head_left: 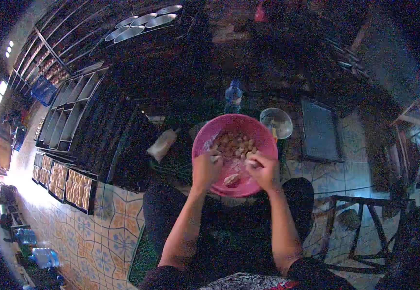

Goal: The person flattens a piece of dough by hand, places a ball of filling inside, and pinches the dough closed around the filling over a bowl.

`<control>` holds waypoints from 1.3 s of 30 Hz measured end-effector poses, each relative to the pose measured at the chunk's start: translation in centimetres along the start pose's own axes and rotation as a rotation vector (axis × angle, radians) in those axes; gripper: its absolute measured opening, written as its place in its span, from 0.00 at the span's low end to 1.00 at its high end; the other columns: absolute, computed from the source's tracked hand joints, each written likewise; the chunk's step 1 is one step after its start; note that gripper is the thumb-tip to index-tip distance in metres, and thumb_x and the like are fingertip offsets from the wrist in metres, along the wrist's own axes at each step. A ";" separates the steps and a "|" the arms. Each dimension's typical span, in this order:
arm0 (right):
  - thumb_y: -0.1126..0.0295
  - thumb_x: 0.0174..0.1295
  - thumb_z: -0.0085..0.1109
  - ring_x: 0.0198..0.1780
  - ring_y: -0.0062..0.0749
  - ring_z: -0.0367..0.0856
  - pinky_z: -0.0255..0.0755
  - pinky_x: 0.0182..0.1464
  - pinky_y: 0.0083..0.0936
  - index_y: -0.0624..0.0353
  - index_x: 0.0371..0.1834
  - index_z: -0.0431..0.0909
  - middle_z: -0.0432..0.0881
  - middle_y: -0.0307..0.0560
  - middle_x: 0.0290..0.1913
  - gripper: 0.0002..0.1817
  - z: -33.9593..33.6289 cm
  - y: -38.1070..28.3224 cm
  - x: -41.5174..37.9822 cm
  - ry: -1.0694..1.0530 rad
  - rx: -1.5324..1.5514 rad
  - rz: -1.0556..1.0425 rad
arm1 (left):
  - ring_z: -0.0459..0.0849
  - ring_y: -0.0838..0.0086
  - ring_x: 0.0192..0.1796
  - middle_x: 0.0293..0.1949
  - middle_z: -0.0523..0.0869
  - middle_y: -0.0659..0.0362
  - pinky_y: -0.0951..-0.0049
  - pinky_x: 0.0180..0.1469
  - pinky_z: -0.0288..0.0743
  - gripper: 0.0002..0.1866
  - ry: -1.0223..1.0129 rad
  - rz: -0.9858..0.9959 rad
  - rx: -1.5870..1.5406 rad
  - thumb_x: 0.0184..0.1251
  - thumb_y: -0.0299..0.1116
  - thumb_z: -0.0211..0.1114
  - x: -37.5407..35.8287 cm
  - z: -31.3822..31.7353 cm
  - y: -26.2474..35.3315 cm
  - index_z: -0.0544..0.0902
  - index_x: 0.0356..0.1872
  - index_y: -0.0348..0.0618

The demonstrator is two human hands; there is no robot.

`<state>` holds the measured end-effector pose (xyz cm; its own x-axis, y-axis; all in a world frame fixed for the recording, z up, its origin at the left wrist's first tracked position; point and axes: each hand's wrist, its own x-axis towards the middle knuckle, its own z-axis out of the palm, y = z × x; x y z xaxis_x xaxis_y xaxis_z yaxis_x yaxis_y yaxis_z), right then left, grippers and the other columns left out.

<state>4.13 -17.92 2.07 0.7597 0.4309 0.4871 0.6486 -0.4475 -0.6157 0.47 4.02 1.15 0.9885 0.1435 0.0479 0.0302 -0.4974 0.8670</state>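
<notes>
The left hand (207,170) and right hand (265,173) are inside a pink basin (236,121) of small lumps (235,144), a bottle (233,96) just beyond.

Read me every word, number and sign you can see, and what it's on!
No text can be read.
Bottle: any label is too small and blurred.
Shirt print: no letters I can make out.
Bluish jugs: too blurred.
Pink bowl: no writing shows.

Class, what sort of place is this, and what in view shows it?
Probably a small bakery: trays of bread-like pieces and long tins are at the picture's left, and a pink basin holds small pale lumps.
</notes>
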 end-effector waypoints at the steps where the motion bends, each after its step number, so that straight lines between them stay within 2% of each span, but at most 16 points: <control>1: 0.68 0.57 0.73 0.45 0.32 0.87 0.79 0.50 0.27 0.65 0.43 0.85 0.88 0.48 0.42 0.14 -1.1 -0.5 0.3 0.011 0.216 0.225 | 0.89 0.56 0.38 0.35 0.90 0.47 0.62 0.45 0.81 0.15 0.100 -0.029 -0.268 0.60 0.37 0.72 0.7 1.4 -3.1 0.88 0.42 0.35; 2: 0.68 0.59 0.73 0.44 0.28 0.86 0.78 0.50 0.26 0.65 0.42 0.84 0.88 0.45 0.42 0.13 -1.8 -0.6 0.6 0.023 0.432 0.448 | 0.89 0.49 0.39 0.34 0.90 0.44 0.58 0.45 0.81 0.15 0.202 -0.055 -0.535 0.59 0.37 0.73 1.1 2.1 -4.8 0.88 0.40 0.35; 3: 0.69 0.62 0.72 0.45 0.22 0.83 0.78 0.51 0.25 0.64 0.47 0.85 0.88 0.42 0.43 0.14 -1.4 0.5 0.3 0.043 0.335 0.367 | 0.89 0.49 0.39 0.34 0.90 0.44 0.58 0.45 0.81 0.15 0.206 -0.054 -0.537 0.59 0.37 0.73 0.5 2.2 -4.6 0.88 0.40 0.35; 5: 0.68 0.62 0.72 0.46 0.23 0.84 0.77 0.52 0.25 0.64 0.48 0.85 0.88 0.43 0.43 0.15 -0.4 1.0 -0.1 0.022 0.395 0.435 | 0.87 0.42 0.44 0.36 0.89 0.43 0.53 0.47 0.81 0.17 -0.118 0.217 0.576 0.56 0.38 0.74 -0.7 2.7 -3.3 0.88 0.41 0.35; 6: 0.67 0.62 0.73 0.47 0.24 0.84 0.77 0.53 0.26 0.64 0.50 0.85 0.89 0.44 0.44 0.17 -0.1 0.8 -0.1 0.005 0.456 0.505 | 0.87 0.42 0.44 0.36 0.89 0.43 0.53 0.47 0.81 0.17 -0.116 0.219 0.576 0.56 0.38 0.74 -0.7 3.5 -3.4 0.88 0.41 0.35; 8: 0.66 0.61 0.73 0.48 0.25 0.84 0.77 0.54 0.27 0.64 0.51 0.85 0.89 0.44 0.45 0.18 0.3 0.2 -0.2 -0.009 0.432 0.459 | 0.86 0.42 0.47 0.42 0.88 0.41 0.54 0.50 0.81 0.21 -0.318 -0.129 0.628 0.56 0.42 0.76 -0.2 4.8 -3.5 0.87 0.43 0.36; 12: 0.62 0.60 0.74 0.51 0.34 0.85 0.74 0.59 0.32 0.59 0.48 0.88 0.89 0.47 0.45 0.17 1.0 -0.4 0.1 -0.040 0.336 0.447 | 0.89 0.55 0.46 0.42 0.90 0.41 0.57 0.51 0.82 0.18 -0.429 -0.044 0.554 0.71 0.42 0.64 -0.4 1.1 1.7 0.88 0.42 0.34; 14: 0.62 0.58 0.75 0.50 0.39 0.85 0.74 0.59 0.34 0.58 0.44 0.88 0.89 0.47 0.43 0.15 1.5 0.2 -0.4 -0.021 0.316 0.447 | 0.89 0.62 0.48 0.43 0.90 0.46 0.66 0.54 0.80 0.15 -0.067 -0.046 -0.235 0.63 0.36 0.72 -0.3 1.3 1.1 0.88 0.46 0.36; 15: 0.63 0.56 0.76 0.51 0.40 0.85 0.74 0.59 0.35 0.58 0.44 0.88 0.88 0.47 0.44 0.15 1.3 -0.2 -0.2 -0.082 0.310 0.444 | 0.88 0.70 0.49 0.44 0.91 0.51 0.70 0.54 0.79 0.14 -0.178 -0.082 -0.363 0.65 0.32 0.71 -0.1 0.4 1.7 0.87 0.50 0.38; 19: 0.63 0.51 0.78 0.54 0.42 0.84 0.74 0.60 0.36 0.57 0.45 0.86 0.87 0.48 0.49 0.19 2.4 0.3 -0.5 -0.159 0.225 0.381 | 0.88 0.71 0.48 0.46 0.91 0.52 0.70 0.54 0.79 0.17 -0.258 0.050 -0.147 0.65 0.33 0.72 0.1 0.6 0.8 0.86 0.53 0.38; 23: 0.64 0.51 0.78 0.56 0.44 0.84 0.74 0.60 0.36 0.56 0.49 0.85 0.86 0.48 0.50 0.22 1.9 -1.6 0.3 -0.066 0.350 0.294 | 0.87 0.73 0.45 0.43 0.91 0.53 0.70 0.51 0.79 0.13 -0.085 -0.047 -0.256 0.64 0.34 0.73 0.0 1.0 0.6 0.87 0.46 0.37; 25: 0.66 0.53 0.75 0.54 0.45 0.84 0.75 0.59 0.36 0.57 0.47 0.86 0.86 0.49 0.47 0.18 1.9 -1.7 0.4 -0.051 0.126 0.082 | 0.87 0.73 0.43 0.41 0.91 0.54 0.70 0.50 0.79 0.13 -0.035 -0.086 -0.269 0.64 0.35 0.74 0.1 1.0 0.2 0.88 0.43 0.37; 31: 0.68 0.58 0.71 0.52 0.47 0.84 0.75 0.58 0.35 0.61 0.46 0.86 0.86 0.52 0.45 0.14 0.7 -2.4 0.4 -0.052 0.163 0.165 | 0.85 0.77 0.41 0.38 0.89 0.57 0.71 0.48 0.79 0.16 -0.186 -0.111 -0.482 0.64 0.40 0.75 0.0 0.6 0.2 0.87 0.43 0.37; 33: 0.67 0.59 0.71 0.51 0.46 0.85 0.76 0.57 0.35 0.61 0.46 0.86 0.86 0.52 0.45 0.14 0.7 -2.0 0.3 -0.038 0.150 0.146 | 0.86 0.75 0.43 0.39 0.90 0.55 0.70 0.49 0.79 0.16 -0.180 0.005 -0.208 0.66 0.40 0.73 0.0 0.4 0.0 0.87 0.44 0.36; 36: 0.68 0.61 0.70 0.51 0.43 0.86 0.76 0.57 0.34 0.62 0.46 0.86 0.87 0.51 0.45 0.13 0.3 -2.4 0.7 -0.044 0.227 0.157 | 0.87 0.71 0.45 0.42 0.90 0.53 0.68 0.51 0.78 0.17 -0.228 -0.134 -0.311 0.67 0.40 0.72 -0.2 0.4 0.7 0.87 0.46 0.35; 39: 0.68 0.62 0.70 0.52 0.39 0.85 0.76 0.58 0.33 0.61 0.48 0.86 0.87 0.49 0.47 0.13 0.4 -2.5 0.7 -0.071 0.321 0.233 | 0.87 0.68 0.46 0.43 0.90 0.53 0.68 0.52 0.78 0.15 -0.143 -0.007 -0.163 0.69 0.38 0.70 0.1 0.5 0.0 0.87 0.47 0.35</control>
<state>3.06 -16.18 3.70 0.8722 0.4048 0.2746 0.4032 -0.2772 -0.8721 0.67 3.60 0.90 0.9996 0.0182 -0.0196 0.0247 -0.3500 0.9364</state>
